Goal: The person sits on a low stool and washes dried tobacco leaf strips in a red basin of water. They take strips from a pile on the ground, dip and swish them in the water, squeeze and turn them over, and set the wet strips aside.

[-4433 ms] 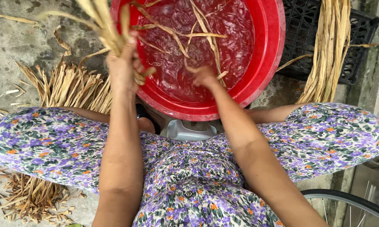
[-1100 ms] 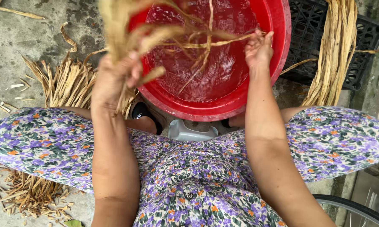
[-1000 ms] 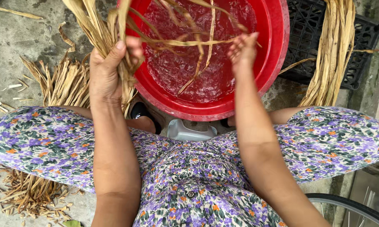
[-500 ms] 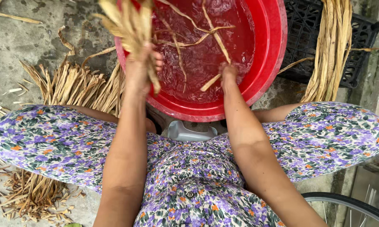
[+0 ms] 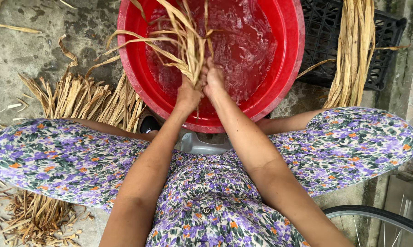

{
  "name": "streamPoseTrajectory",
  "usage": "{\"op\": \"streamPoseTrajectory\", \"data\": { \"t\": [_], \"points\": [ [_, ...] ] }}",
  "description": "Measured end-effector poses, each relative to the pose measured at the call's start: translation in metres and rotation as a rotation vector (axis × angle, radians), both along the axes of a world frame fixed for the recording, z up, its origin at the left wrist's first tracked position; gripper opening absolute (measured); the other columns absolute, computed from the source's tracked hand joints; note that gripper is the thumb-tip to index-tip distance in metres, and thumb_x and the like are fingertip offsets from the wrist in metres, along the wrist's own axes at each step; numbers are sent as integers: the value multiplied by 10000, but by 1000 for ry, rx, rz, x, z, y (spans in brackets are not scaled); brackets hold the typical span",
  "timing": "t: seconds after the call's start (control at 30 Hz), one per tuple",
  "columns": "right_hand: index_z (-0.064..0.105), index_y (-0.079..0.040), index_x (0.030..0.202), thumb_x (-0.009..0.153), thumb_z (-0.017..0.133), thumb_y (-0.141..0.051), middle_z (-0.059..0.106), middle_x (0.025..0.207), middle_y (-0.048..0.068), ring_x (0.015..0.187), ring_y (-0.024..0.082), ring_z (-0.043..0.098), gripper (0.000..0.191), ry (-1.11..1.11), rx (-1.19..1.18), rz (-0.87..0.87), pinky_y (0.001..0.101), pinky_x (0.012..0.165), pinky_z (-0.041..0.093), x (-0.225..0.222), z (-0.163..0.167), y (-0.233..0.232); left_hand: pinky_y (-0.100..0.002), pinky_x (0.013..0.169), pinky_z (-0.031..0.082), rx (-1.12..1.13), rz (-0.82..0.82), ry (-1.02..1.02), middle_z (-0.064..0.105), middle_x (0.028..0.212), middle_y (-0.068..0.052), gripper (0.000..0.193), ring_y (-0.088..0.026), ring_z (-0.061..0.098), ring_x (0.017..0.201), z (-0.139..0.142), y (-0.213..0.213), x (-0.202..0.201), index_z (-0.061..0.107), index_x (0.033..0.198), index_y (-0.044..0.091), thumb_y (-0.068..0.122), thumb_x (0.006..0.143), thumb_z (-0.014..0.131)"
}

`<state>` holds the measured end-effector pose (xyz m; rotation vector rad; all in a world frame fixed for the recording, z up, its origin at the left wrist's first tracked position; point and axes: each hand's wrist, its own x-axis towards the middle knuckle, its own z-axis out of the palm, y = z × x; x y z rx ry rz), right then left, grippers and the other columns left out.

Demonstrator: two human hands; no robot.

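Gripping one bundle of wet straw-coloured strips together, the left hand and right hand are clenched side by side around its lower end, knuckles touching, over the near part of the red basin; the strips fan upward and leftward from the fists, some tips arching over the basin's left rim and others cut off by the top edge of the frame; how far the fingers wrap is hidden by the fists themselves. No package, label or sign shows; the water in the basin is rippled and tinted red by the plastic. Right of the basin a black crate carries a long hank of dry strips, its top cut off; left of the basin lies a fanned heap of dry strips on the concrete floor; a grey plastic stool peeks out between the knees, mostly hidden under the floral dress; a bicycle wheel is clipped at the lower right corner. Bare concrete stays open at upper left.
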<state>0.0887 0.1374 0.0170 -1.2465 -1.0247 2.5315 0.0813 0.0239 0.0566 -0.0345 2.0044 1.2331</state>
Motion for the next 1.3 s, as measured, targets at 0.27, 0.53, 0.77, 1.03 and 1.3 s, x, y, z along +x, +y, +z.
{"op": "streamPoseTrajectory", "data": {
  "t": [0.27,0.53,0.77,1.03,1.3],
  "points": [
    [673,-30,1037,1043,471,-112,588,645,51,410,76,377,218,-50,-208,-290,223,299,292,27,-42,141,-267,489,431,314,-120,-161,563,769,-21,183,-104,497,576,88,-36,8,573,1182,39,157,1047,607],
    [438,-33,1376,980,465,-580,644,1188,211,957,292,690,676,-129,-20,-293,502,868,608,10,6,142,-227,488,501,462,178,-70,642,690,12,177,-58,535,505,152,-81,-61,666,1156,126,207,1006,618],
    [616,83,1317,1014,683,-412,688,1040,218,846,259,689,584,233,-21,375,354,732,630,-16,57,-32,-310,532,444,83,117,17,603,754,6,328,-104,547,616,35,-32,-20,669,1047,49,360,1060,568],
    [689,-14,1129,976,593,-20,718,965,120,631,144,683,181,-347,171,41,240,529,594,3,-1,87,-306,449,381,183,-268,-258,505,584,40,440,-115,453,489,58,-21,40,673,914,50,448,1039,533],
    [586,-41,1351,968,530,-544,666,1133,154,901,255,783,635,56,217,41,379,767,694,0,56,158,-192,447,425,455,74,-23,483,607,82,328,-48,463,483,226,-48,-54,665,967,140,458,1002,594]
  ]
}}
